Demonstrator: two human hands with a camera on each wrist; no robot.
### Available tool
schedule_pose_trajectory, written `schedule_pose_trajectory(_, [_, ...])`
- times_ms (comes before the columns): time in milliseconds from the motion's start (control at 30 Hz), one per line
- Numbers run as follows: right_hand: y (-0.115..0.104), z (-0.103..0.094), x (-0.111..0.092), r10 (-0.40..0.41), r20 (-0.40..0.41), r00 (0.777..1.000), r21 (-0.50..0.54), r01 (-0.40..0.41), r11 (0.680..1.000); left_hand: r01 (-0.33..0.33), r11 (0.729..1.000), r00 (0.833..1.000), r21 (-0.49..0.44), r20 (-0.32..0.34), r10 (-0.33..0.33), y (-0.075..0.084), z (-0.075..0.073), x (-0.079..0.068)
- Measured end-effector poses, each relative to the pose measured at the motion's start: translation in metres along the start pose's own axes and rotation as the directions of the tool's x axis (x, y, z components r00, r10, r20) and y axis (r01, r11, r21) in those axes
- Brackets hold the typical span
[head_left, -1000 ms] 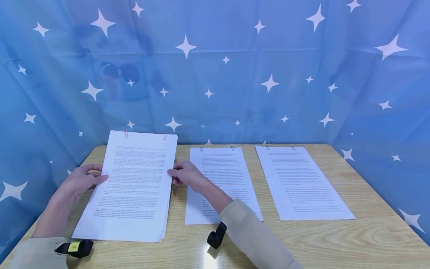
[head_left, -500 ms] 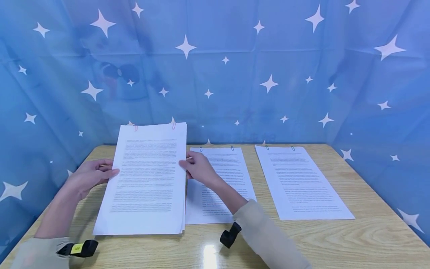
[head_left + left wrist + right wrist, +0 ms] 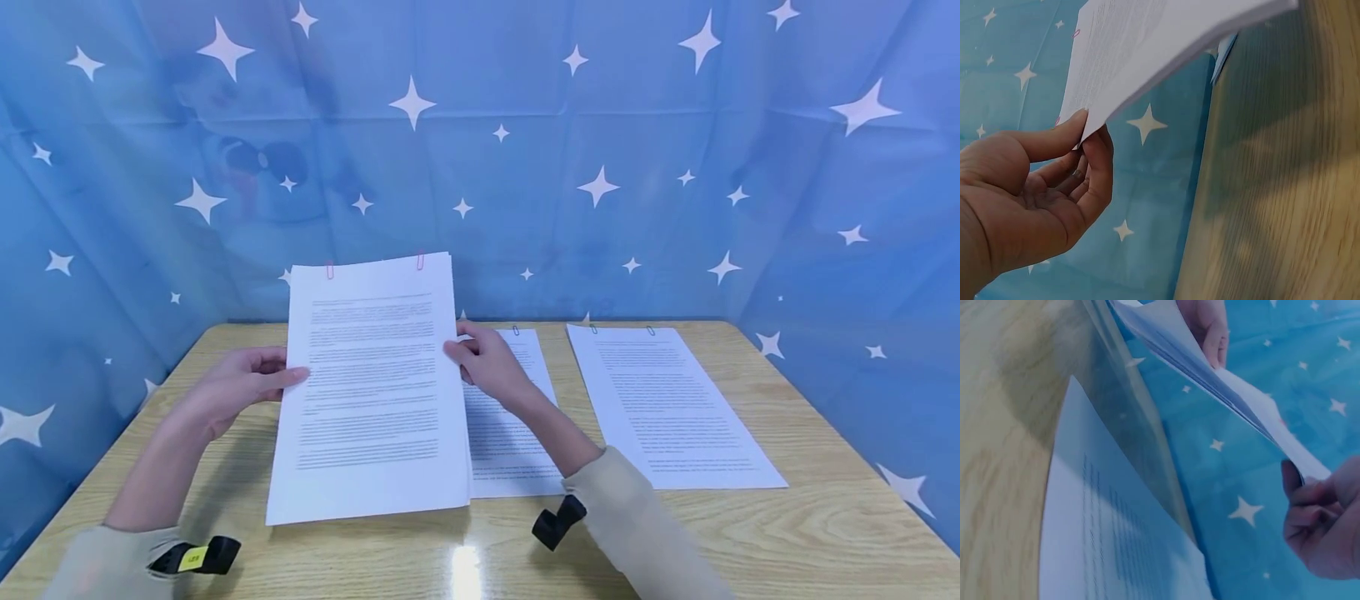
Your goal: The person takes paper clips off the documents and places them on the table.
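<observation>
A thick stack of printed paper (image 3: 371, 392), with two pink paper clips (image 3: 330, 272) on its top edge, is held up off the table, tilted toward the head camera. My left hand (image 3: 236, 387) pinches its left edge, thumb on the front sheet and fingers behind; the left wrist view shows the same left hand (image 3: 1041, 187) gripping the stack's edge. On the opposite edge my right hand (image 3: 491, 362) pinches it likewise. In the right wrist view the stack (image 3: 1210, 381) hangs bowed between both hands, its lower edge showing layered sheets.
Partly behind the raised stack lies a second printed document (image 3: 510, 433) with a blue clip (image 3: 516, 331). Farther right is a third document (image 3: 675, 408) with two green clips (image 3: 651, 331). All is on a wooden table (image 3: 750, 542) before a blue star-patterned curtain (image 3: 525, 83).
Both hands have lifted the stack from the left side of the table and carried it up and to the right. It now covers part of the middle document.
</observation>
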State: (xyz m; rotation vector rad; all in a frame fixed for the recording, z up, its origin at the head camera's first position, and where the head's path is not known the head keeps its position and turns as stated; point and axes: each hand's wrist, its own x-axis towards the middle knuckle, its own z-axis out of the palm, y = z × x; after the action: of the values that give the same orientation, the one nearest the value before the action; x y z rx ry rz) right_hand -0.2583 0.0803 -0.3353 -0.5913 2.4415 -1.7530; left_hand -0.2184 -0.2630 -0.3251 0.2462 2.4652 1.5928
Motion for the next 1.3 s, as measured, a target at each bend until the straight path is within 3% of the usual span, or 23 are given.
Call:
schedule_pose_trajectory(400, [0.001,-0.044,-0.020,-0.032,-0.021,0.999,-0.038,0.031,0.999,-0.074,0.996,0.997,-0.057,-0.035,0.073,0.022,0.038,0.005])
schedule_pose_trajectory(633, [0.006,-0.071,-0.036,-0.029,-0.067,0.997,-0.095,0.023,0.995,-0.082,0.992,0.995,-0.093,-0.062,0.077,0.033,0.064,0.009])
schedule_pose_trajectory(767, [0.009,-0.085,-0.045,-0.056,-0.039,0.998,-0.092,0.052,0.994,-0.116,0.987,0.993,-0.115,-0.050,0.111,0.037,0.078,0.012])
schedule_pose_trajectory(933, [0.012,-0.101,-0.054,-0.076,-0.016,0.997,-0.074,0.075,0.994,-0.107,0.984,0.994,-0.142,-0.033,0.104,0.038,0.094,0.019])
schedule_pose_trajectory(1300, [0.017,-0.131,-0.065,-0.041,0.001,0.999,-0.147,0.041,0.988,-0.124,0.980,0.992,-0.156,-0.003,0.126,0.045,0.122,0.032])
